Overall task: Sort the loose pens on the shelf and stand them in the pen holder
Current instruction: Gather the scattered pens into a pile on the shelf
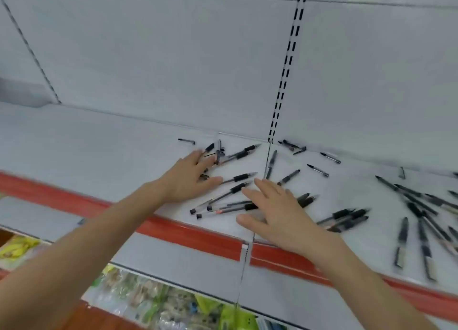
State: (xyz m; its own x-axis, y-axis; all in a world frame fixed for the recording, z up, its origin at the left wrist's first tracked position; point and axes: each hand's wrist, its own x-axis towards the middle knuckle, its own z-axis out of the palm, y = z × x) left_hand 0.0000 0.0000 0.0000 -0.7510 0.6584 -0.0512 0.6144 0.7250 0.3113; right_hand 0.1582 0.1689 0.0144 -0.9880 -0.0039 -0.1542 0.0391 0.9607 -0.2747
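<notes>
Scattered pens (238,178) crowd the shelf (99,143); its left stretch lies open.

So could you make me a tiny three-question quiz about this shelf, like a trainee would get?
1. True or false: the pen holder is in view.
2. Where do the pens between the two hands lie? A) stacked in a box B) flat on the white shelf C) hanging from hooks
3. What colour is the strip along the shelf's front edge?

Key:
1. False; only loose pens show.
2. B; the left hand and right hand are spread flat over them, fingers open, gripping nothing.
3. Red.
</notes>
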